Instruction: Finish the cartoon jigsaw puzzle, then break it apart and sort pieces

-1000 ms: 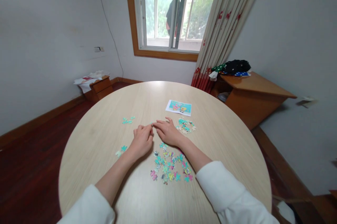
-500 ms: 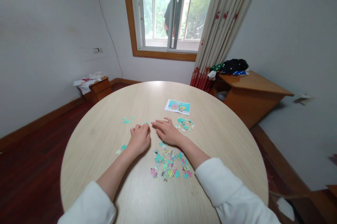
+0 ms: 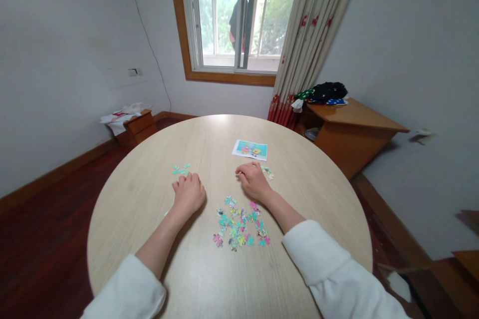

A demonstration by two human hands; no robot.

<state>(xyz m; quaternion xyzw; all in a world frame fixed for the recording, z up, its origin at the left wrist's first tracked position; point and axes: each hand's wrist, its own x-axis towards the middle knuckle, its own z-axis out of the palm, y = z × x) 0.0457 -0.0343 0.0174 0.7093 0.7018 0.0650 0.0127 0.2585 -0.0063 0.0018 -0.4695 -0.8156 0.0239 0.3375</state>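
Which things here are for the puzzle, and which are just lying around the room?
For the puzzle: pile of pieces; teal pieces by the left hand; small heap at the right hand; picture card.
Just lying about: clothes on the desk; papers on the low cabinet; curtain.

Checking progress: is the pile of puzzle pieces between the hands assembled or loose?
Loose: the puzzle pieces lie scattered, at odd angles, on the round table.
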